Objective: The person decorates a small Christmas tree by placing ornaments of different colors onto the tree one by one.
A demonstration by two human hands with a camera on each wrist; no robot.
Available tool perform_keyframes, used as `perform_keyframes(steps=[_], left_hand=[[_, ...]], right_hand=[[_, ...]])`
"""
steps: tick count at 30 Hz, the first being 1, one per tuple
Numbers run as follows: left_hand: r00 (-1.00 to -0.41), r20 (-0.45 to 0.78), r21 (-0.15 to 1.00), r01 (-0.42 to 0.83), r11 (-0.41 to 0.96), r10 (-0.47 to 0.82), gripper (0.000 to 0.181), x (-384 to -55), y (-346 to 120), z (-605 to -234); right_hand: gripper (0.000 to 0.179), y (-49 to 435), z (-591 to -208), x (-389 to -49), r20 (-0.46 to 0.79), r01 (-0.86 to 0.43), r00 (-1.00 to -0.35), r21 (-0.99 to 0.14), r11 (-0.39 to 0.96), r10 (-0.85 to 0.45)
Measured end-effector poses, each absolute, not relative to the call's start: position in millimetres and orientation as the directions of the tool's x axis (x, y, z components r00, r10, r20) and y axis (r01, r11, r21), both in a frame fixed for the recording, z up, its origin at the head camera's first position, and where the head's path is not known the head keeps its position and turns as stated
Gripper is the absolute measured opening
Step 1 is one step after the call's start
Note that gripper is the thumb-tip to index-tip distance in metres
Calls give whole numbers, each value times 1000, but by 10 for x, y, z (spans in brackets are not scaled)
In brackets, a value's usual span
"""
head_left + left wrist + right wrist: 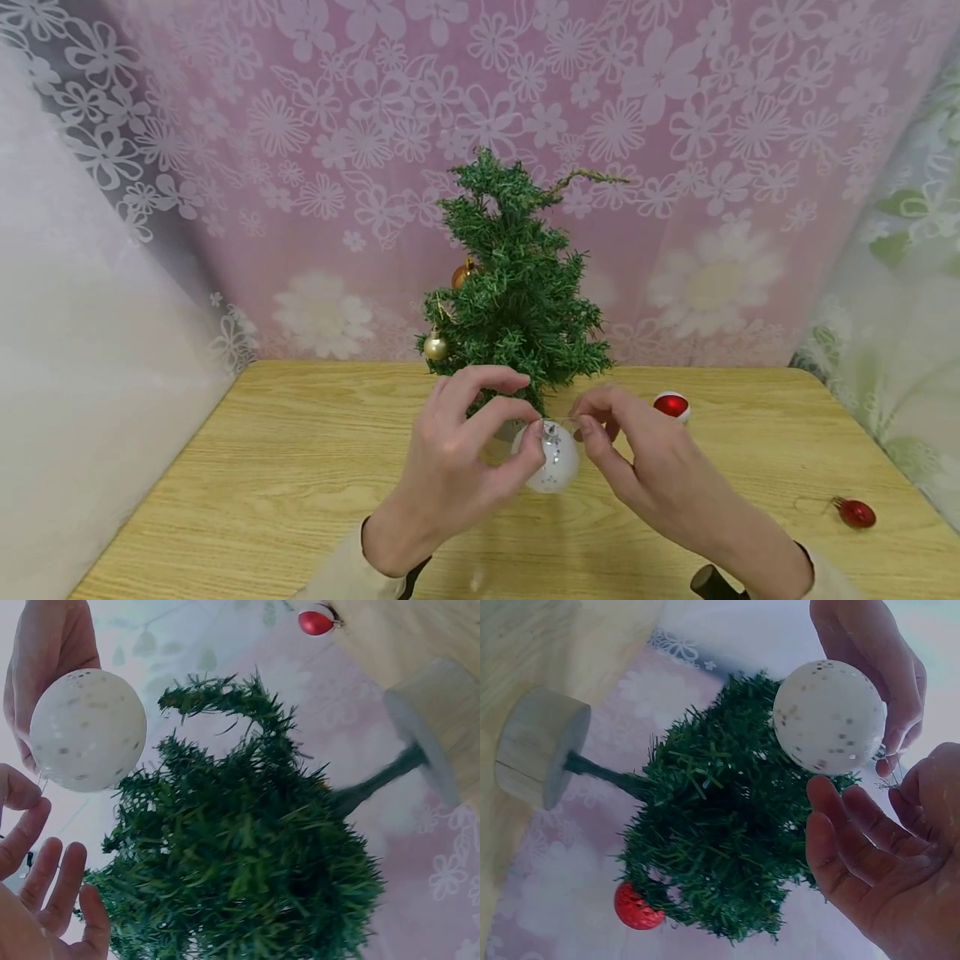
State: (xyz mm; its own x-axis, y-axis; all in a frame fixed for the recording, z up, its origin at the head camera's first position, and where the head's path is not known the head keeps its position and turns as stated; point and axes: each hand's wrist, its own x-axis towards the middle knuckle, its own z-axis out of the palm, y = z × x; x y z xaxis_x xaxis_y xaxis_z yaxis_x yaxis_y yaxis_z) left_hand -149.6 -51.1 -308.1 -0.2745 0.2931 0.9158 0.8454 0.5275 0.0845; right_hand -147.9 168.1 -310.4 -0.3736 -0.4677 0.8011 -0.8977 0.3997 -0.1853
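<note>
A white bauble (553, 467) with silvery specks hangs between the two hands, in front of the small artificial Christmas tree (517, 275). Thumb and index finger of my left hand (465, 458) pinch its thin string close to the metal cap, the other fingers spread. My right hand (648, 462) pinches the same string on the other side, and the thread runs taut between both fingertips. In the right wrist view the bauble (829, 716) and a bit of loose thread (889, 780) near the right fingertips show up close.
The tree carries a gold bauble (436, 345) and an orange one (462, 273) on its left side. A red and white bauble (672, 406) lies behind the right hand on the wooden table (300, 467). Further right lies a red bauble (857, 513) with its string.
</note>
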Motion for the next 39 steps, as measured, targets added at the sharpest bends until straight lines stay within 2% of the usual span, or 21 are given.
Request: perform_keyframes(steps=[11, 17, 26, 29, 34, 39], left_hand=[[-245, 932, 68, 842, 535, 268, 8, -1556, -490, -2822], [-266, 930, 90, 833, 545, 253, 6, -1636, -499, -2671], [-301, 929, 143, 829, 541, 216, 5, -1754, -469, -2521], [-319, 928, 177, 834, 522, 194, 5, -1800, -468, -2467], [-343, 928, 233, 842, 487, 148, 7, -1874, -465, -2375], [-341, 934, 253, 842, 476, 108, 10, -1976, -456, -2304]], right_hand=[[36, 1684, -2823, -1570, 827, -895, -326, -115, 431, -457], [36, 1669, -2665, -1677, 850, -908, -277, -78, 412, -449], [42, 1652, -2421, -1787, 853, -888, -277, -51, 458, -442], [35, 1624, -2347, -1832, 857, -881, -283, -55, 470, -431], [12, 1542, -2236, -1918, 872, -854, -302, -69, 515, -384], [10, 1474, -2175, -2002, 880, -825, -324, -83, 560, -348]])
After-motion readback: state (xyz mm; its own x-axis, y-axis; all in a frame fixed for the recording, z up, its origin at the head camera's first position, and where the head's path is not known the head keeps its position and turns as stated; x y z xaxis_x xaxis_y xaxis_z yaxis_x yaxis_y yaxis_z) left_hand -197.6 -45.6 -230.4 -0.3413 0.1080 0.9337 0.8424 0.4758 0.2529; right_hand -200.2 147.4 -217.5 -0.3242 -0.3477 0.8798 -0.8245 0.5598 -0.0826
